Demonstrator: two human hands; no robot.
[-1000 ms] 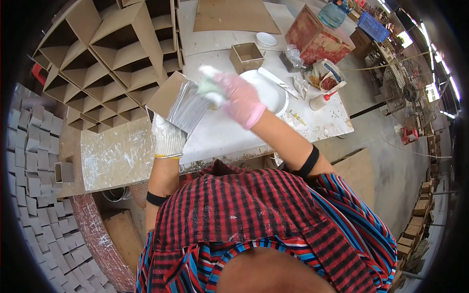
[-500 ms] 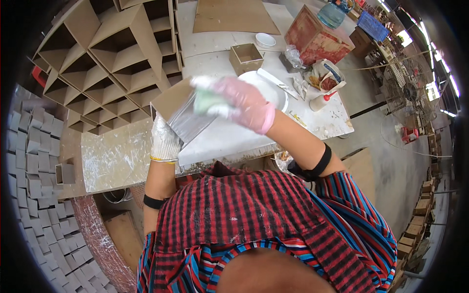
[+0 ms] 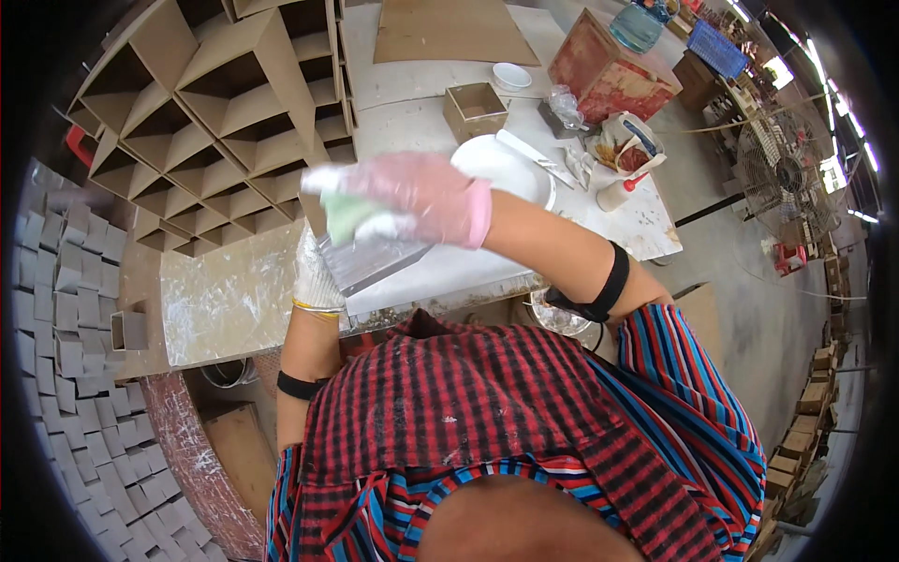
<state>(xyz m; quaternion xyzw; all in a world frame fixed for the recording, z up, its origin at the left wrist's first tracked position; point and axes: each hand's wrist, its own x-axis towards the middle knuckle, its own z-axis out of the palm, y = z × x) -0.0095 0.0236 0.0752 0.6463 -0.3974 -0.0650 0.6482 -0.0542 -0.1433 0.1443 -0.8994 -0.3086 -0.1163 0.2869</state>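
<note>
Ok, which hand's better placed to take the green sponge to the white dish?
Right, I'd say. The right hand holds the green sponge, and its forearm lies right by the white dish. The left hand sits farther away, occupied with the box.

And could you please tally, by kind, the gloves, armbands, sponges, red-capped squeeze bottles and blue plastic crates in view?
Pink glove: 1
White knitted glove: 1
Black armbands: 2
Light-green sponge: 1
Red-capped squeeze bottle: 1
Blue plastic crate: 1
Total: 7
</note>
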